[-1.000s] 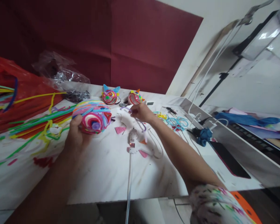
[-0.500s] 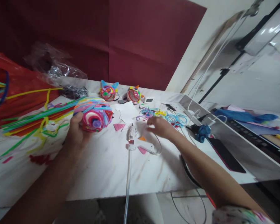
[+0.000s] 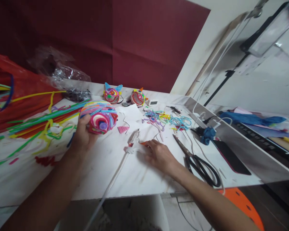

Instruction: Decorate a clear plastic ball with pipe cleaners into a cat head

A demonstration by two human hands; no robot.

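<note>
My left hand (image 3: 83, 133) grips a round ball (image 3: 98, 117) wrapped in multicoloured pipe cleaners, a pink and white spiral with a purple centre facing right. In the middle of the table, my right hand (image 3: 160, 155) is closed over the handle of a white glue gun (image 3: 133, 139); the fingers hide most of that handle. A long clear glue stick (image 3: 113, 178) juts from the gun's rear and slopes down past the table edge. An orange piece (image 3: 144, 143) shows beside my right fingertips. Left of the nozzle lies a pink triangle (image 3: 123, 129).
Two small decorated balls, one blue-eared (image 3: 112, 93) and one orange-horned (image 3: 138, 97), stand at the back. Black-handled scissors (image 3: 198, 163) lie right of my right hand. Loose pipe cleaners (image 3: 48, 123) cover the left; curled scraps (image 3: 166, 118) lie behind the gun.
My right hand dropped a purple bent strip among the scraps, then came down onto the glue gun, which has turned. The scissors have come into sight. My left hand still holds the ball.
</note>
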